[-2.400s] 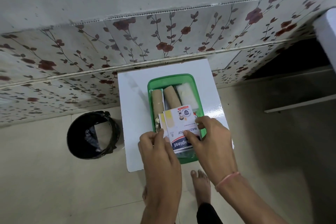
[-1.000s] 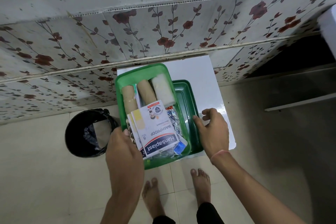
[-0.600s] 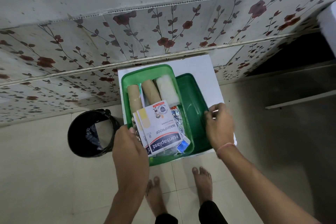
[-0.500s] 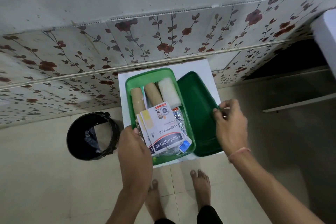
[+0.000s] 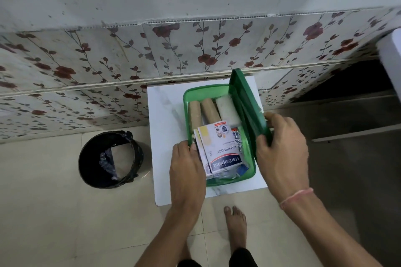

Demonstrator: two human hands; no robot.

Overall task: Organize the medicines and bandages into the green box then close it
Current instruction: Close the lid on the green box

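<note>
The green box [image 5: 186, 102] sits on a small white table [image 5: 165, 128]. Inside lie two tan bandage rolls [image 5: 205, 109], a white gauze roll [image 5: 226, 108], a white plaster packet [image 5: 221, 147] and foil medicine strips [image 5: 237, 138]. The dark green lid [image 5: 245, 102] stands tilted on edge along the box's right side. My right hand [image 5: 282, 149] grips the lid's near end. My left hand [image 5: 187, 171] holds the box's near left rim, fingers touching the packets.
A black bin [image 5: 110, 159] with a liner stands on the tiled floor left of the table. A floral tiled wall [image 5: 195, 50] runs behind. My bare feet [image 5: 235, 225] are below the table's front edge. A dark gap opens at the right.
The lid lay flat beside the box on its right; now my right hand has raised it on edge over the box's right side. The box has shifted right on the table.
</note>
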